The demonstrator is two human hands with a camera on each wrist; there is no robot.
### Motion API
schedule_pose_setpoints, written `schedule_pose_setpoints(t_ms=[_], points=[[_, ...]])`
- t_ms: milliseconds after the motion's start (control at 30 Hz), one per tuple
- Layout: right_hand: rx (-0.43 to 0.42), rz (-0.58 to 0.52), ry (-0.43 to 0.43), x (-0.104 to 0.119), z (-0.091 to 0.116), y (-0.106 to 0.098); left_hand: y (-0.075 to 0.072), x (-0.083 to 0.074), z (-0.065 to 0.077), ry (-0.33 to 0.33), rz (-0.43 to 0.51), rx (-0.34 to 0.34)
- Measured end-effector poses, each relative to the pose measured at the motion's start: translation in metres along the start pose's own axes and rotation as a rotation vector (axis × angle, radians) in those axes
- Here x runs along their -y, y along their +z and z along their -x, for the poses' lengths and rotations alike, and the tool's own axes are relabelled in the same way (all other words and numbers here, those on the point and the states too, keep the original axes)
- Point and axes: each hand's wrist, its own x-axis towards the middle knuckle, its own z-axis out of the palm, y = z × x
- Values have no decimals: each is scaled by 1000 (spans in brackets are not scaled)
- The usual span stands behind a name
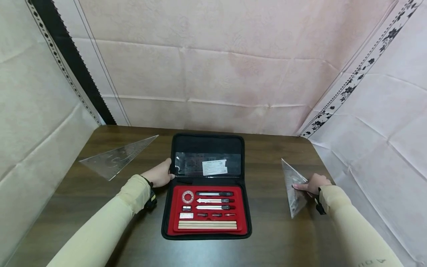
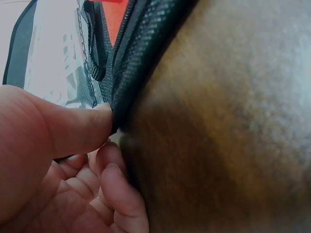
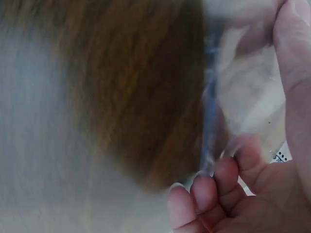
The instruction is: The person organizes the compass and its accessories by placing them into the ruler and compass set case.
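Observation:
A black zip case point(image 1: 208, 143) lies open mid-table, its lid laid back away from me. In the head view my left hand point(image 1: 160, 175) grips the case's left side near the hinge; the left wrist view shows thumb and fingers pinching the black fabric edge point(image 2: 141, 58). Off to the right, my right hand point(image 1: 317, 183) holds a clear plastic set square point(image 1: 293, 185) between thumb and fingers, tilted over the table. The right wrist view shows the fingers point(image 3: 228, 182) along its transparent edge. Another clear set square point(image 1: 116, 157) lies at the far left.
A red insert point(image 1: 245, 218) in the case holds a white ring point(image 1: 188, 197), several compass-like tools point(image 1: 213, 200), an eraser point(image 1: 186, 215), a sharpener point(image 1: 186, 208) and pencils point(image 1: 207, 225). A label point(image 1: 214, 167) sits in the lid pocket. Hanging cloths point(image 1: 217, 81) border the wooden table point(image 1: 267, 241).

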Motion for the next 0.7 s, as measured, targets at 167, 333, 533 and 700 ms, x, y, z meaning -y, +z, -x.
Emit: schedule_pose_setpoints(t_ms=[167,333,533,700], points=[[29,-108,-6,-1,3,1,1,1,-1,2,-11,-3],[62,-360,-60,-1,10,-10,1,2,-1,7,-21,-7],[205,-656,-157,7,20,-29,1,2,1,6,-1,-9],[239,-747,-211,18,25,-37,1,1,2,8,-20,2]])
